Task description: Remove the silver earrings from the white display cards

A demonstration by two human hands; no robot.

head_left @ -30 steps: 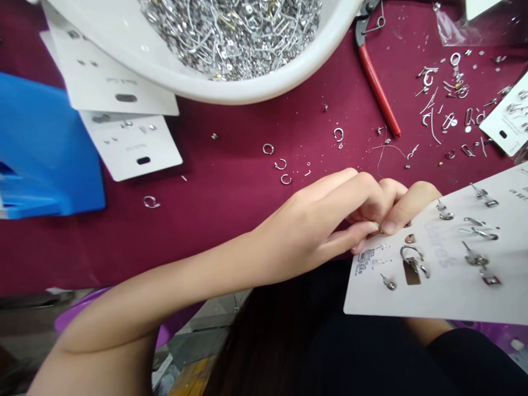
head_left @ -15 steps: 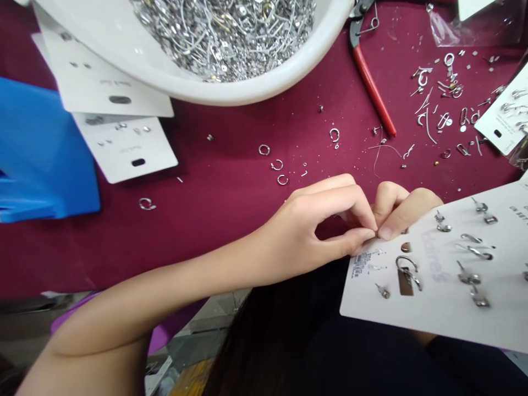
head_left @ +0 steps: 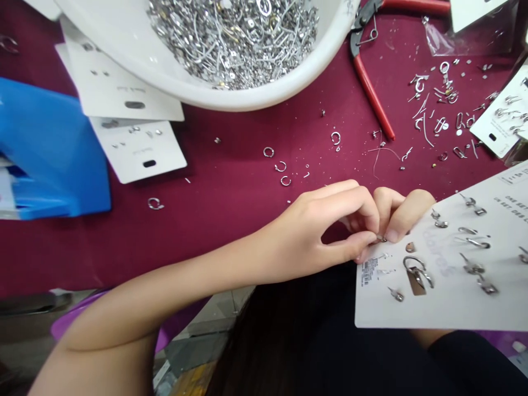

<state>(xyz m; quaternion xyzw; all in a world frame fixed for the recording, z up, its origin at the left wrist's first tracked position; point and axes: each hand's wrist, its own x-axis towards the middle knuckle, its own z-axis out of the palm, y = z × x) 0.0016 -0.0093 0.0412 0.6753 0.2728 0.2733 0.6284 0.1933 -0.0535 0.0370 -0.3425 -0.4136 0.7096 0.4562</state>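
A white earring card, tilted, carries several pairs of silver hoops and studs on its printed face. My left hand comes in from the left, thumb and index finger pinched at the card's upper left edge. Between its fingertips shows a small metal earring piece, partly hidden. Right across from it, my right hand is closed on the card's upper edge, its thumb touching beside the piece. Most of the right hand is behind the card. Silver hoops hang near a rectangular cutout.
A white bowl full of metal bits stands at the back. Red-handled pliers lie right of it, near scattered hoops and scraps. More earring cards and a blue bin sit left; another card lies far right.
The card has shifted slightly right and tilted a little. Both hands keep pinching at its edge, and more of the small metal piece shows between them. The whole view has shifted slightly.
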